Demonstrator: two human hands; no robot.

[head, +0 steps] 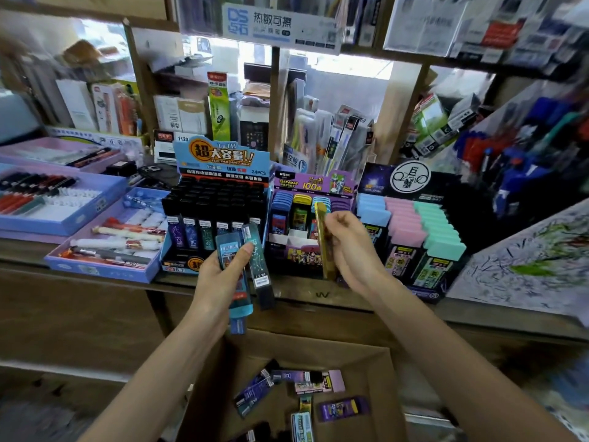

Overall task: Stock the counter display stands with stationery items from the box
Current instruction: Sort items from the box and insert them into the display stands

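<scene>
Box: the cardboard box (376, 378) is sitting nearest, below the counter (79, 275), with several loose lead cases (255, 393) lying flat inside and pointing every which way.
Left hand: the left hand (220, 279) is gripping two cases at once, thumb across their fronts. These are a teal case (239, 311) and a darker case (259, 266), both standing nearly upright with their long axes leaning slightly left at the top.
Right hand: the right hand (350, 247) is pinching a yellow case (325, 240), turned edge-on to the camera with its long axis close to vertical. It is hovering just in front of the purple stand (314, 183).
Stands: the black stand (220, 193) and the pastel stand (414, 218) are looking nearly full, while the purple one is showing room in its front row.
Progress: the stocking is probably well along. Three cases in hand and those in the box are waiting to be placed.
</scene>
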